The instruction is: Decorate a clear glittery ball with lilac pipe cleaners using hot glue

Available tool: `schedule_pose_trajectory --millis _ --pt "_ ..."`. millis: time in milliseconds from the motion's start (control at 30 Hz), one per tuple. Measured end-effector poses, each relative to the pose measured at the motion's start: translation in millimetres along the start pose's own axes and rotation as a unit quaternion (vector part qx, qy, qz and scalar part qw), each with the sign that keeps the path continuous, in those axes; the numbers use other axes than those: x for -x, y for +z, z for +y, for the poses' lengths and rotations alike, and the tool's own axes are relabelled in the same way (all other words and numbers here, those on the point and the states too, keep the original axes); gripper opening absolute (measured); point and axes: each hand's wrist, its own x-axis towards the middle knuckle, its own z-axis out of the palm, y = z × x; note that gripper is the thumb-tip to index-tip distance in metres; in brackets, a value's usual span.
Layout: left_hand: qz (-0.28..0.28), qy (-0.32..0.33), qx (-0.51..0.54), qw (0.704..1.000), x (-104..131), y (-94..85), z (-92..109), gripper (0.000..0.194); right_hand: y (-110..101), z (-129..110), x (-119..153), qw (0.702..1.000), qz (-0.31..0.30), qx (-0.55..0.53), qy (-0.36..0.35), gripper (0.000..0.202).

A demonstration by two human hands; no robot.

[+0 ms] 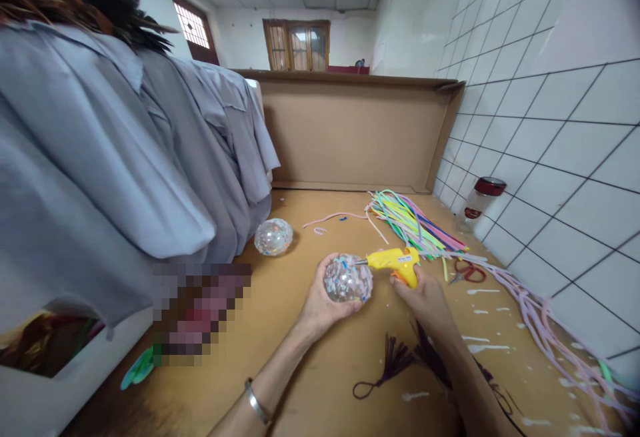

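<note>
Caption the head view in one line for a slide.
Left hand holds a clear confetti-filled ball while the right hand points a yellow glue gun at it.

**craftnoob:** so what colours are on that bench? the glue gun [395, 261] looks bright yellow with an orange trigger?

**gluefiend:** yep. the ball [349, 279] next to it is clear with white, pink and blue speckles, same pattern as the second ball [273, 236]. the pipe cleaners [415, 222] are a mix of green, yellow, pink, white and blue, and the long strands [540, 317] along the wall are pale lilac.

**craftnoob:** and the rest?

**gluefiend:** tan cardboard tabletop [310, 377] with white glue drips, red-handled scissors [467, 271], a clear jar [479, 205] with a red lid, dark purple tassels [395, 363], and white wall tiles [560, 157] with dark grout.
</note>
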Motion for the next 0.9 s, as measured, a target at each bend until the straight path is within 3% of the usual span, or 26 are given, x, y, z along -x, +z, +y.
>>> schedule_pose_trajectory --millis 167,567,767,900 --pt "0.005 -0.001 0.007 1.0 1 0.5 4 0.097 2 1 1 0.999 -0.031 0.009 -0.004 0.028" --pt "0.035 -0.019 -0.059 0.997 0 -4.3 5 0.097 3 -7 6 0.999 -0.04 0.023 0.009 0.019" --pt "0.049 -0.026 -0.046 0.997 -5 -9.5 -1 0.096 -1 -10 5 0.999 -0.033 0.022 0.034 0.024" --pt "0.058 -0.04 -0.05 0.996 -6 -9.8 -4 0.098 -2 -8 1 0.993 0.0 0.097 0.07 0.032"
